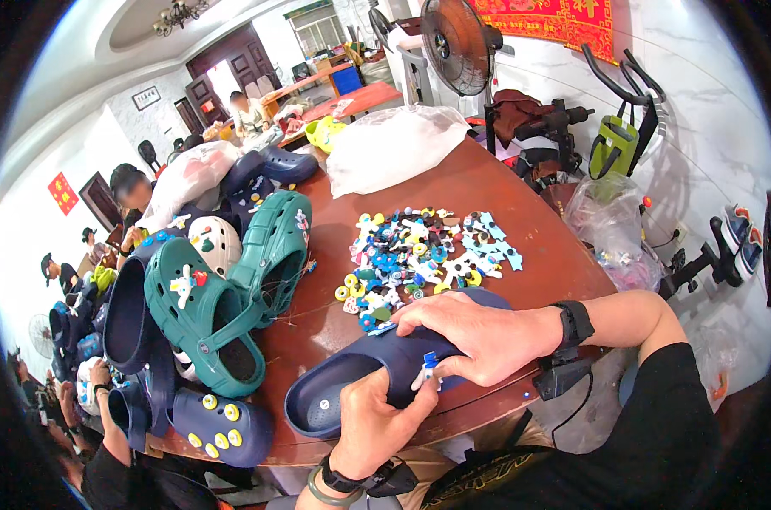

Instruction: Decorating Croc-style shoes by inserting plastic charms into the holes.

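A navy foam clog lies on the table in front of me, its heel end toward the left and its toe partly under my right hand. My left hand is closed at the clog's opening, its fingertips at a small white and blue shoe charm. Over the upper of the clog, my right hand curls its fingers around it, with the thumb beside the charm. Just beyond the clog is a pile of colourful shoe charms. How the charm meets the clog is hidden by my fingers.
Green clogs with charms stand at the left, by a navy clog with yellow charms. A white plastic bag lies at the back of the brown table. Other people work at the left; a fan stands behind.
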### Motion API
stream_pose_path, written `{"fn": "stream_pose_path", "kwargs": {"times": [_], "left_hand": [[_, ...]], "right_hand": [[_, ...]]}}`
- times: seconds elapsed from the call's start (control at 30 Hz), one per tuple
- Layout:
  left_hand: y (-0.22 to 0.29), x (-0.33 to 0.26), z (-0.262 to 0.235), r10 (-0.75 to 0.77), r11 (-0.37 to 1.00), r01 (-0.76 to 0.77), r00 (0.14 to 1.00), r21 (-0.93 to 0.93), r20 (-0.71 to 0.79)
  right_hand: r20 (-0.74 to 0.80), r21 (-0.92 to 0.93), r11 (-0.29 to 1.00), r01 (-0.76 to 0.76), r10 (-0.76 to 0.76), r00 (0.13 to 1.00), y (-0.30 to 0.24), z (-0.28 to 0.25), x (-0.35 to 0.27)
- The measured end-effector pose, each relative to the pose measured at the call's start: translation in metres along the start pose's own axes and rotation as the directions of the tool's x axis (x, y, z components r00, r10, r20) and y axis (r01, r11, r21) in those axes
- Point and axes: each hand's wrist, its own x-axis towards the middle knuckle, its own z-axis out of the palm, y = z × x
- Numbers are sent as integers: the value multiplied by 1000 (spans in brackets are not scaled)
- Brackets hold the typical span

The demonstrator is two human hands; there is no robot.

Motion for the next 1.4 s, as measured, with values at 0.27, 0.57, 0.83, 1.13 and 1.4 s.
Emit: {"fn": "stream_pose_path", "kwargs": {"times": [0.27,0.57,0.83,1.13,1.4], "left_hand": [[6,4,-5,-110,992,114,992,-59,61],[11,0,-8,-88,996,87,995,33,39],[21,-1,-13,118,944,-126,992,304,47],[60,-56,-51,907,404,-637,375,657,-194],[48,-43,-33,890,447,-645,394,620,-231]], "right_hand": [[-127,-254,936,243,-281,951,-1,-8,-14],[11,-593,667,451,-554,833,-3,-6,-23],[-30,-581,684,440,-559,829,9,3,-40],[-134,-371,777,508,-586,799,18,14,-33],[-139,-378,784,492,-574,807,22,15,-32]]}}
